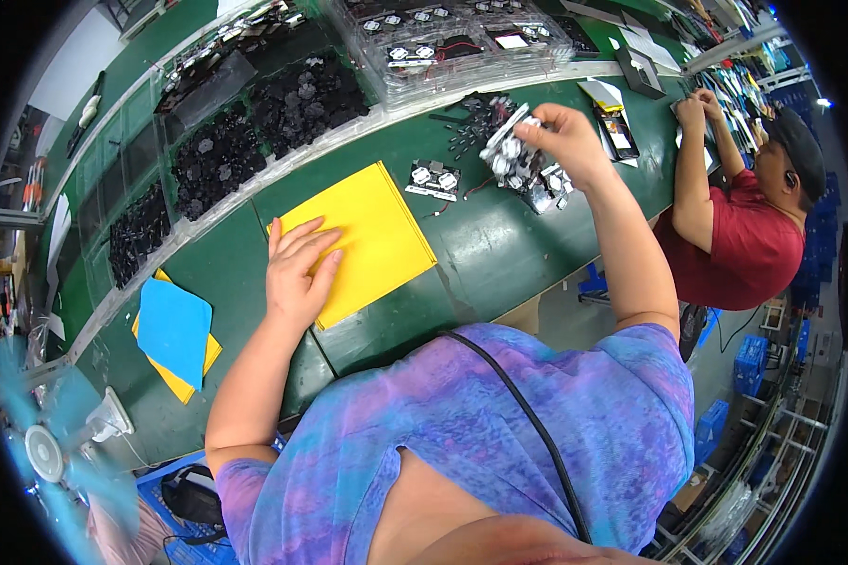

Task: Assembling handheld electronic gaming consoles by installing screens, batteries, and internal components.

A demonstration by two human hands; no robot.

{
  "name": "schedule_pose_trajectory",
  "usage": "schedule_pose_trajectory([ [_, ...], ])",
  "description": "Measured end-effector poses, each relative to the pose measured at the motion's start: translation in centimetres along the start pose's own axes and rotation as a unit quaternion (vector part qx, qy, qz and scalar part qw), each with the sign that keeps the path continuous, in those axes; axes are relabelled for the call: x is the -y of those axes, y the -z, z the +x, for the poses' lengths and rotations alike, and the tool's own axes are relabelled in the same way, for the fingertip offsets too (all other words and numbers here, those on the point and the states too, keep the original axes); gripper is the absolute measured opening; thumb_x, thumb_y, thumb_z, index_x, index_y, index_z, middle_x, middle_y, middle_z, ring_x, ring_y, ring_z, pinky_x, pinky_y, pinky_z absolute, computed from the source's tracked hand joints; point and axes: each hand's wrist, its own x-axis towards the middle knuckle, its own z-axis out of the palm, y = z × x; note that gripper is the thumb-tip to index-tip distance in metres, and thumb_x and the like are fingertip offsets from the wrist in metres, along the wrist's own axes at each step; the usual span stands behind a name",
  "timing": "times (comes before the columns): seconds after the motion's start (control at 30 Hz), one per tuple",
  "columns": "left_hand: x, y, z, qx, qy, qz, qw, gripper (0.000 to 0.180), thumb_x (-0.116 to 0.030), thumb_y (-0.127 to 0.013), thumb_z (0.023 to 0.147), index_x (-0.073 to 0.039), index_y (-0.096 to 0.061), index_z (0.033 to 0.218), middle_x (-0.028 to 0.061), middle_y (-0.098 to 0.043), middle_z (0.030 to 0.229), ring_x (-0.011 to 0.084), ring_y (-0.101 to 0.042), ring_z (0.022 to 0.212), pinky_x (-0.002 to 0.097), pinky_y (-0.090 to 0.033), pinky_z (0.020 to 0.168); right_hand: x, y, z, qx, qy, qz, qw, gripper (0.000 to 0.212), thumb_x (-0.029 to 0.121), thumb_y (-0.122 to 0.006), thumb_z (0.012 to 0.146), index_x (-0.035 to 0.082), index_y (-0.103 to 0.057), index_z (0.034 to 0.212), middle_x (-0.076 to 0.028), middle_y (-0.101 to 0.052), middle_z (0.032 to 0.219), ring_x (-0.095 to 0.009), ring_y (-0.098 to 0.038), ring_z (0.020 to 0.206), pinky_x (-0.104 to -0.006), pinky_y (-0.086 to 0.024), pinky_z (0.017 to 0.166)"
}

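Observation:
My left hand [300,278] lies open on a stack of yellow sheets [386,235], its fingers stretched out over the left part. At the right, my right hand [570,141] is closed on a cluster of small black-and-silver electronic modules [512,155], held just above the bench; single pieces blur together. Under and beside this cluster sit more such modules [548,191], partly hidden. One separate module [433,180] with white parts and a thin wire rests between the yellow stack and my right hand. A pile of small black parts [476,122] lies behind the held cluster.
Clear trays of black parts [311,99] line the bench's far ledge, with stacked plastic trays of modules [452,42] beside them. A blue sheet [176,330] lies at left near a spinning fan [45,454]. A co-worker in a red shirt [749,235] works at right.

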Motion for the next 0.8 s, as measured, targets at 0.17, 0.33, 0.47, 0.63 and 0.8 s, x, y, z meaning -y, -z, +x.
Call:
schedule_pose_trajectory([
  [0.17,0.1,-0.2,0.1,-0.008,0.007,-0.002,1.000,0.022,-0.019,-0.068,0.089,-0.010,-0.074,0.109,0.0090,-0.073,0.110,0.0261,-0.061,0.121,0.0555,-0.020,0.119,-3.9,4.8,2.9,-0.155,-0.007,0.074,0.985,0.017,0.023,-0.074,0.091,0.007,-0.068,0.091,0.003,-0.065,0.079,-0.005,-0.052,0.068,-0.0224,-0.039,0.063],
  [0.33,0.2,-0.1,0.0,0.002,0.007,-0.003,1.000,0.023,-0.020,-0.068,0.090,-0.010,-0.074,0.110,0.0089,-0.073,0.110,0.0261,-0.060,0.121,0.0550,-0.019,0.120,-5.0,5.2,2.6,-0.195,-0.105,0.059,0.973,0.032,0.035,-0.063,0.098,0.006,-0.068,0.109,0.002,-0.069,0.095,-0.007,-0.055,0.076,-0.0240,-0.042,0.070],
  [0.47,0.1,0.1,0.2,0.006,0.007,-0.004,1.000,0.023,-0.021,-0.068,0.090,-0.010,-0.074,0.109,0.0077,-0.073,0.111,0.0263,-0.060,0.122,0.0548,-0.018,0.120,-5.8,6.2,2.8,-0.190,-0.103,-0.004,0.976,0.041,0.041,-0.060,0.098,0.001,-0.068,0.107,-0.001,-0.069,0.099,-0.011,-0.058,0.088,-0.0289,-0.045,0.082],
  [0.63,0.1,0.2,0.0,0.006,0.012,-0.001,1.000,0.023,-0.022,-0.067,0.090,-0.011,-0.074,0.109,0.0069,-0.073,0.111,0.0265,-0.060,0.122,0.0552,-0.017,0.120,-6.0,8.0,4.6,-0.146,-0.120,-0.283,0.940,0.050,0.046,-0.060,0.096,0.000,-0.070,0.113,-0.017,-0.070,0.110,-0.026,-0.065,0.101,-0.0359,-0.048,0.089],
  [0.8,0.1,0.0,0.2,0.013,0.017,0.008,1.000,0.023,-0.023,-0.067,0.090,-0.011,-0.073,0.109,0.0066,-0.073,0.110,0.0266,-0.059,0.123,0.0568,-0.017,0.120,-2.5,8.0,10.0,-0.188,0.101,-0.327,0.921,0.044,0.040,-0.069,0.089,0.002,-0.071,0.111,-0.018,-0.071,0.109,-0.030,-0.069,0.099,-0.0382,-0.052,0.088],
])
